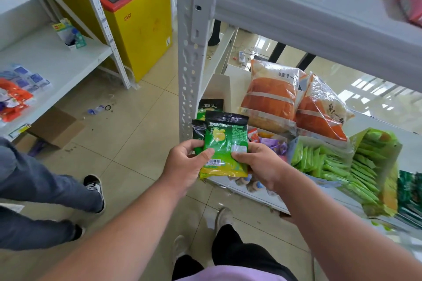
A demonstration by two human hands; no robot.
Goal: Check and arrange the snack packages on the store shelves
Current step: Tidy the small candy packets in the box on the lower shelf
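Both hands, the left hand point(185, 162) and the right hand point(260, 164), pinch a green-and-black snack packet point(225, 143) near the shelf's point(319, 2) white post point(190, 52). Behind it, further packets point(198, 131) are mostly hidden, their count unclear.

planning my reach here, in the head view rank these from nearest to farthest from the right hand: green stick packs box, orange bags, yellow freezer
1. Green stick packs box: just right of the right hand, same shelf.
2. Orange bags: behind it, deeper on the shelf.
3. Yellow freezer: across the aisle, far left.

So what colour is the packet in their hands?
The packet is mostly green, with a black top and yellow bottom edge; head view.
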